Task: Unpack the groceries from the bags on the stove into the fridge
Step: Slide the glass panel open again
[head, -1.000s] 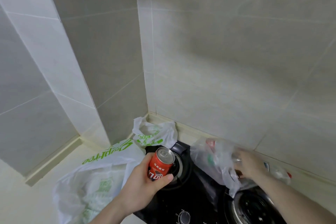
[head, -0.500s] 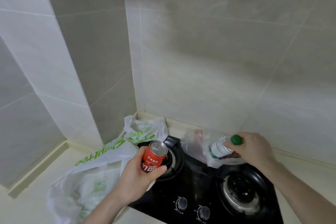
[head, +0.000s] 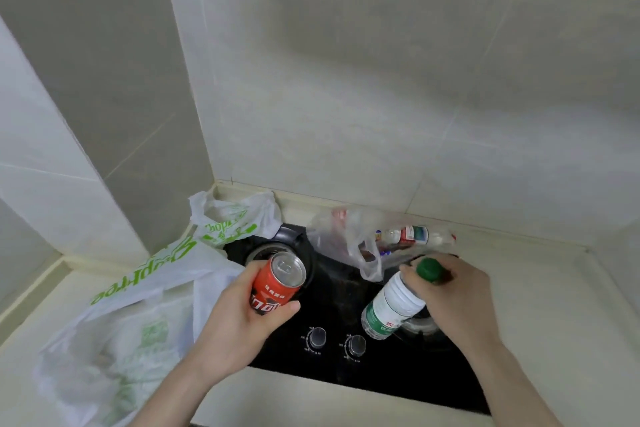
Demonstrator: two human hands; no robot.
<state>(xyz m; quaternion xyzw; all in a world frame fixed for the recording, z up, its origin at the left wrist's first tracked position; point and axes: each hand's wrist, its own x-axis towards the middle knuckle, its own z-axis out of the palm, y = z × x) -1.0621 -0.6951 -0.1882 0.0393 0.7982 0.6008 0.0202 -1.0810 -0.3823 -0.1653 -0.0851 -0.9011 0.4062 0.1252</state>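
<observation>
My left hand [head: 239, 322] grips a red soda can [head: 277, 284] above the left burner of the black stove [head: 339, 308]. My right hand [head: 450, 295] holds a clear water bottle [head: 393, 305] with a green cap and green label by its neck, tilted down over the stove. Behind it a clear plastic bag [head: 349, 239] lies on the stove's back edge with another bottle [head: 412, 236] inside on its side. A white bag with green print [head: 138, 291] sprawls over the counter at the left. The fridge is out of view.
Two control knobs [head: 317, 337] sit at the stove's front edge. Tiled walls close in the back and the left corner. Pale countertop [head: 554, 305] runs right of the stove and along the front.
My right hand has pulled the green-capped bottle out of the clear bag and toward me over the stove. The left hand keeps the can. The view has tipped downward.
</observation>
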